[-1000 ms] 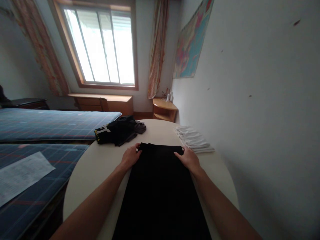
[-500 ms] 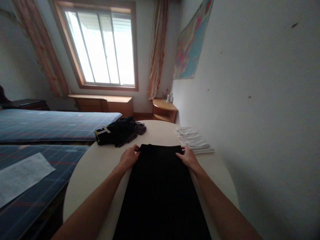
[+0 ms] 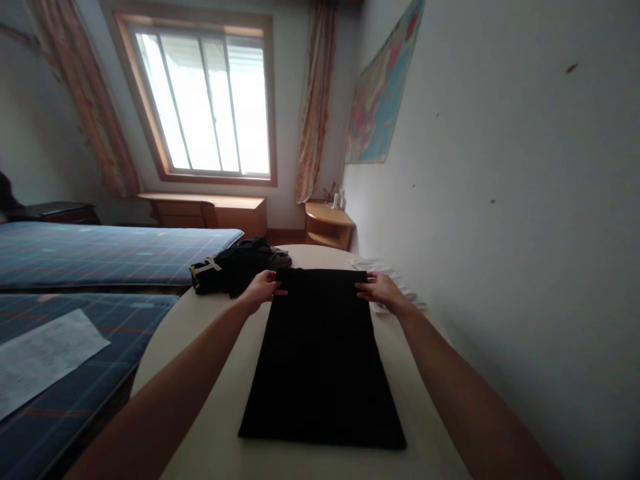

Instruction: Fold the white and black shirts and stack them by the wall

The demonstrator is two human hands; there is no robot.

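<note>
A folded black garment (image 3: pixel 320 360) stretches lengthwise over the round cream table (image 3: pixel 195 373), its near edge lying on the tabletop. I cannot tell which kind of garment it is. My left hand (image 3: pixel 261 290) pinches its far left corner between thumb and fingers. At the far right corner, my right hand (image 3: pixel 383 291) grips the cloth the same way. The far edge is held straight between both hands. Just beyond my left hand lies a heap of dark clothes (image 3: pixel 240 263). Behind my right hand is a stack of folded white cloth (image 3: pixel 400 283), partly covered by that hand.
Two beds with plaid mattresses (image 3: pixel 115 250) stand at the left, and a sheet of paper (image 3: pixel 50 357) rests on the nearer one. A white wall (image 3: pixel 525 267) runs close along the right. A desk (image 3: pixel 240 210) and corner shelf (image 3: pixel 330 215) stand below the window.
Both hands have moved away from me and upward in view, drawing the black garment along. Its near edge, earlier out of view, now shows on the table.
</note>
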